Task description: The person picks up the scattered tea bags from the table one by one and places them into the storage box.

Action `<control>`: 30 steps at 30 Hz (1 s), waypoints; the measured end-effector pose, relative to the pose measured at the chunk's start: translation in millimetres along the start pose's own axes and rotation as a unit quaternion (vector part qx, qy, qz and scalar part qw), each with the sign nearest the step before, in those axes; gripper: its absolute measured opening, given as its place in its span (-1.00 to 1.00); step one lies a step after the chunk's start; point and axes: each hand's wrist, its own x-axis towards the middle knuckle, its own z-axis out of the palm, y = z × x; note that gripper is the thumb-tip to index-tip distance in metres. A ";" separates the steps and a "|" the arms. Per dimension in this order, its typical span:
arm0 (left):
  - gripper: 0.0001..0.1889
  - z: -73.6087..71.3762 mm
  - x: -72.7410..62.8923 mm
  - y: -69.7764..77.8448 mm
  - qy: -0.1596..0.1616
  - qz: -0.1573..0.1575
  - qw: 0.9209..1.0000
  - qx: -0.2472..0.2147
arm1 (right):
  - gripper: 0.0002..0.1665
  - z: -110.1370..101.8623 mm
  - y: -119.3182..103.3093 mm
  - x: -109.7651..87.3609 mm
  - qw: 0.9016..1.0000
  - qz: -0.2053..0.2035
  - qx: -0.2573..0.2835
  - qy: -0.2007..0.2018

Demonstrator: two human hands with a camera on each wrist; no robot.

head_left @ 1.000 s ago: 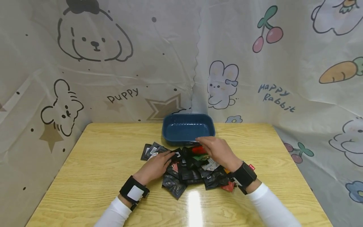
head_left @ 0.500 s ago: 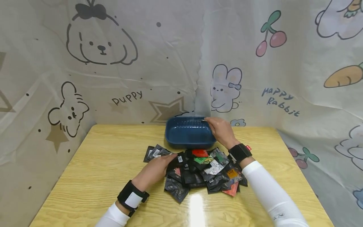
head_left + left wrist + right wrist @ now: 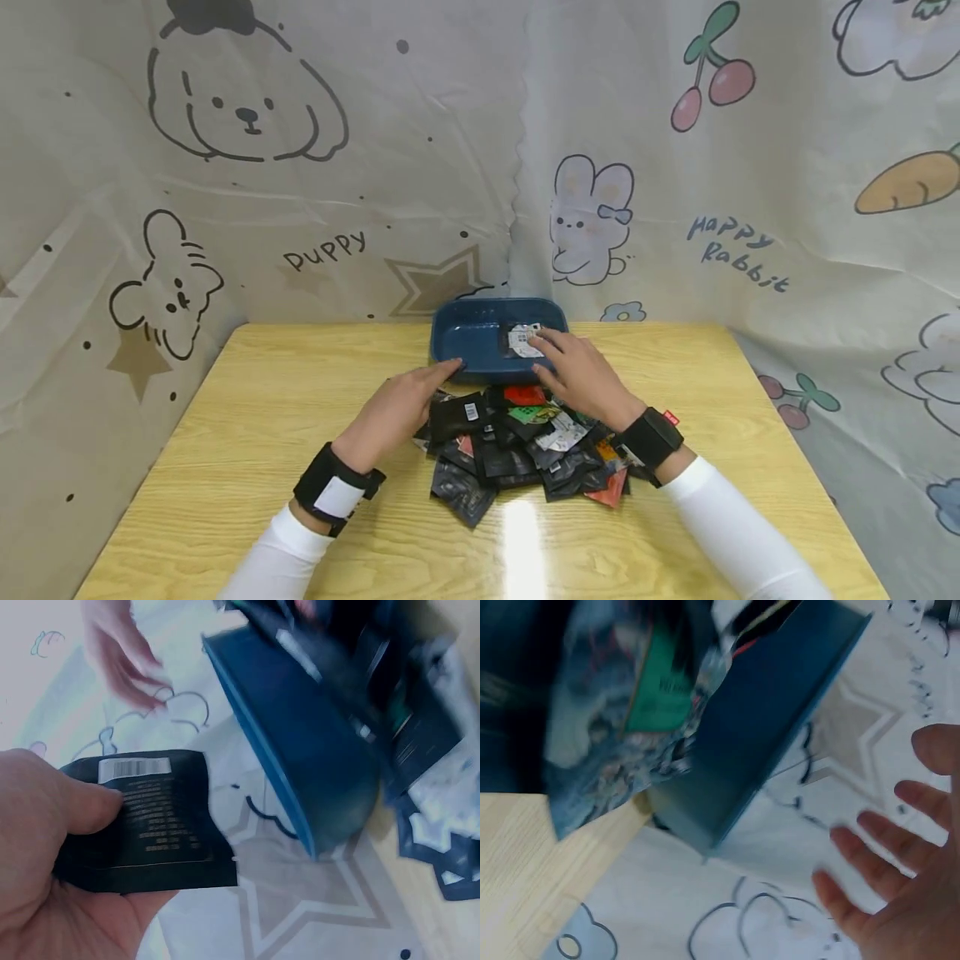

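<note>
The left thumb lies across a black packet (image 3: 161, 825) with a white barcode label, pinching it against the fingers of the left hand (image 3: 390, 412). One of that hand's fingers reaches up to the near edge of the dish; whether it touches, I cannot tell. The right hand (image 3: 588, 379) holds nothing, its fingers (image 3: 870, 862) spread apart over the dish's right side.

Just beyond those fingertips, a white-patterned packet (image 3: 522, 340) lies inside the blue dish (image 3: 472, 343), toward its right end. In front of the dish is a heap of packets (image 3: 510, 462), mostly black, overlapping at all angles, with red, green and orange patches among them. The packet in the left hand is at the heap's left side.

Farther out, each wrist wears a black band (image 3: 648, 442) above a white sleeve (image 3: 273, 558). All of it sits on a wood-grain table (image 3: 285, 433), with a pale sheet (image 3: 420, 150) behind, printed with a puppy, a rabbit, cherries and a carrot.
</note>
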 end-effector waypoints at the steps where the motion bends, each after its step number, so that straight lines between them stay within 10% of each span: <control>1: -0.22 -3.7 6.8 -2.7 0.007 0.006 1.000 0.004 | -0.49 -3.4 -4.2 -4.3 1.000 -0.014 0.002 0.003; 10: -0.27 -11.3 72.6 -28.9 0.052 0.021 0.998 0.029 | -0.31 -3.5 -30.1 -35.0 0.993 -0.052 0.029 -0.107; 17: -0.33 16.7 107.9 -37.9 -0.005 -0.015 0.998 0.065 | -0.30 17.5 -38.5 -46.3 0.986 -0.037 0.015 -0.160; 24: -0.30 29.7 112.5 -37.4 -0.038 -0.046 0.998 0.010 | -0.52 22.9 -37.3 -49.7 0.991 -0.054 0.007 -0.124; 30: -0.32 27.2 83.5 -33.9 -0.034 -0.026 0.999 -0.005 | -0.66 23.6 -40.8 -48.4 0.994 -0.083 0.018 -0.074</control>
